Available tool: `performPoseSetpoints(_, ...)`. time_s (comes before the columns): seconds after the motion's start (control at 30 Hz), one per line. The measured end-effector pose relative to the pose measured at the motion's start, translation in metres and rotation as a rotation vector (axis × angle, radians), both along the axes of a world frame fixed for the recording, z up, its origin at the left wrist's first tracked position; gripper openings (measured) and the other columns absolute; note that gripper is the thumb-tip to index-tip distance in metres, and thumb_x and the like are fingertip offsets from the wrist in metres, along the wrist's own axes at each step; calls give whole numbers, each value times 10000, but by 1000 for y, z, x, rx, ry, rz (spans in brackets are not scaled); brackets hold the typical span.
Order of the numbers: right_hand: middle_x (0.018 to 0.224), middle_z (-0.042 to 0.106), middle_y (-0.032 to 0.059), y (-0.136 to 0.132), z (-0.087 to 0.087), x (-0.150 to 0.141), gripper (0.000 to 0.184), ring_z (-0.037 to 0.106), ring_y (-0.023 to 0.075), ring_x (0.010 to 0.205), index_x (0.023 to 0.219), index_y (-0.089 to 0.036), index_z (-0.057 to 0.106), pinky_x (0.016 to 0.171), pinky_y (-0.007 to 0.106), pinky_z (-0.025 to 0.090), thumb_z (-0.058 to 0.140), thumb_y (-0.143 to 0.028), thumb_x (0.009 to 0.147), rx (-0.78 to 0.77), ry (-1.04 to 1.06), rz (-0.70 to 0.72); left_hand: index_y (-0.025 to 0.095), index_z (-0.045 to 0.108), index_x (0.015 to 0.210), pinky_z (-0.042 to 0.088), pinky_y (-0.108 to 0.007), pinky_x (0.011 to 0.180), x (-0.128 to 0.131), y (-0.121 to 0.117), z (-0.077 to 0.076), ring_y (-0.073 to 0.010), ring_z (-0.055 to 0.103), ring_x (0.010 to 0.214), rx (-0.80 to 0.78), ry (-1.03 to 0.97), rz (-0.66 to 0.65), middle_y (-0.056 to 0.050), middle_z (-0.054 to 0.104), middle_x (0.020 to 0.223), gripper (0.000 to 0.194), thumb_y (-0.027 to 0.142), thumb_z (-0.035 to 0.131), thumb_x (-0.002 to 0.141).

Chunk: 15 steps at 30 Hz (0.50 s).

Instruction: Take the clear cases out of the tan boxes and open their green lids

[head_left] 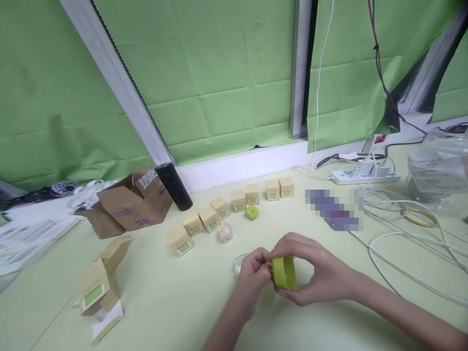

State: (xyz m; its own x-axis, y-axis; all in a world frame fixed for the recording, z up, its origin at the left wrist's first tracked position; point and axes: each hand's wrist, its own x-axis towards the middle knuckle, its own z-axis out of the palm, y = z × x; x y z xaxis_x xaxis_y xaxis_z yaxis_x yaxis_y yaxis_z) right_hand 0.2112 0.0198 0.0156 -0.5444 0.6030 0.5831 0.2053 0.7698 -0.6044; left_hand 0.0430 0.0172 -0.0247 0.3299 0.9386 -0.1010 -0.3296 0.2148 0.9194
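My right hand [317, 268] is wrapped round a small lime-green rounded case [284, 272], held on edge just above the table. My left hand [253, 274] pinches the same case at its left rim, fingers closed. A clear plastic piece [237, 263] lies on the table just left of my left hand. Farther back sit a clear round piece [224, 232] and a second lime-green case [251, 212].
A curved row of several small tan boxes with green labels [208, 218] runs across the table. An opened tan box [97, 287] lies front left. A cardboard carton [128, 201] and black cylinder [174, 186] stand back left. Power strip [361, 176] and white cables [402, 243] lie at right.
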Motion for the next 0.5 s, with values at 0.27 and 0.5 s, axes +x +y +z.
performPoseSetpoints(0.27, 1180, 572, 101, 14, -7, 7, 471, 569, 222, 1036, 1289, -228, 404, 836, 368, 490, 556, -338, 857, -104, -109, -180, 183, 544, 1169, 446, -307, 832, 3, -7, 13, -155, 609, 850, -85, -345, -67, -70, 631, 1005, 294, 281, 532, 891)
performPoseSetpoints(0.5, 821, 643, 87, 40, -40, 16, 175, 636, 264, 740, 858, -159, 619, 648, 384, 505, 616, -314, 777, -301, -559, -481, 236, 477, 1242, 472, -289, 784, -3, 3, 13, -135, 605, 780, -192, -439, 202, -44, 613, 977, 383, 298, 564, 874)
